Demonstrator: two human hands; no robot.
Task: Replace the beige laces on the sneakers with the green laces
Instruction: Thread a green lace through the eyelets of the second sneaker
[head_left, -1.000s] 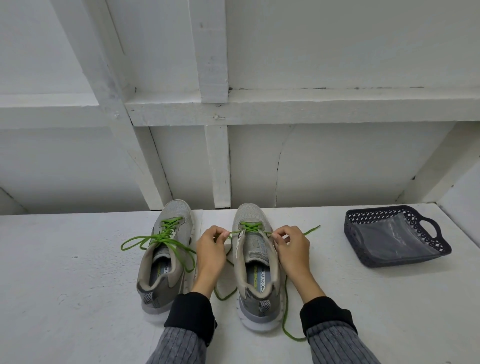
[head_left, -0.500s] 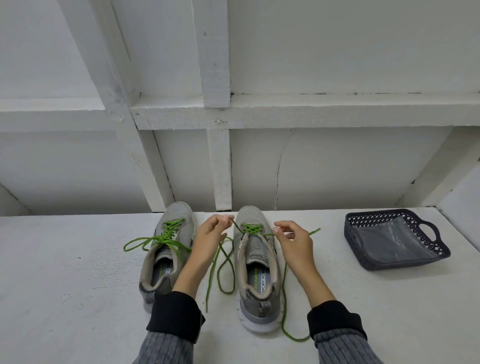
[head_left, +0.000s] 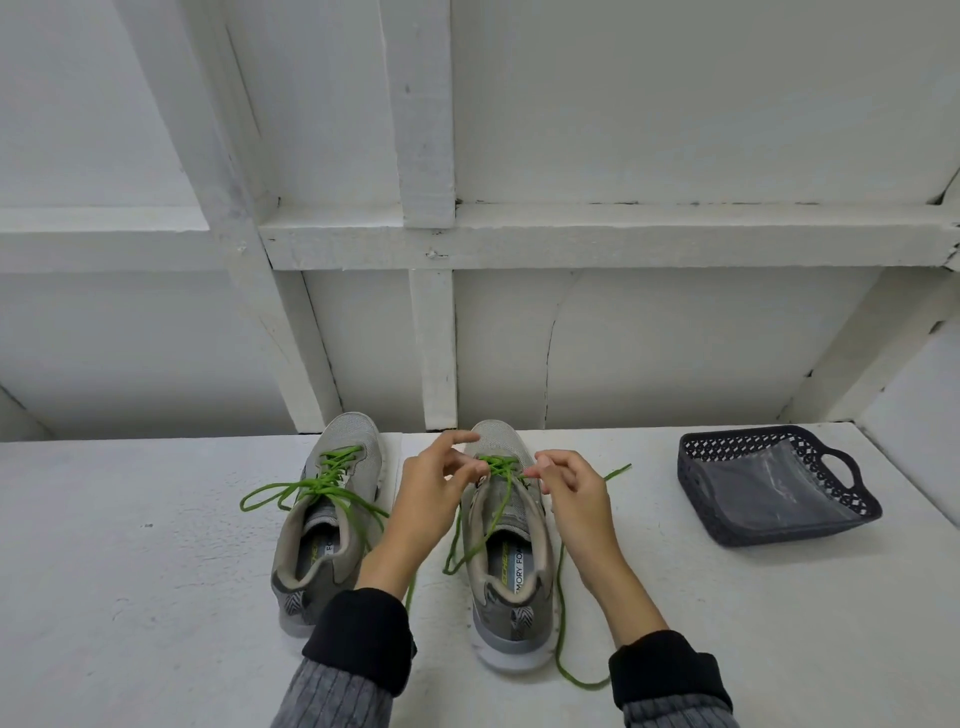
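I judge we are mid-lacing the right sneaker (head_left: 506, 545): its green lace (head_left: 496, 470) crosses only the toe-end eyelets, the ends trailing loose over the white shelf (head_left: 130, 571). Left hand (head_left: 431, 499) pinches the lace at the crossing; right hand (head_left: 569, 488) pinches it from the other side. Next I'd feed an end through the following eyelet. Both wrists hover over the tongue
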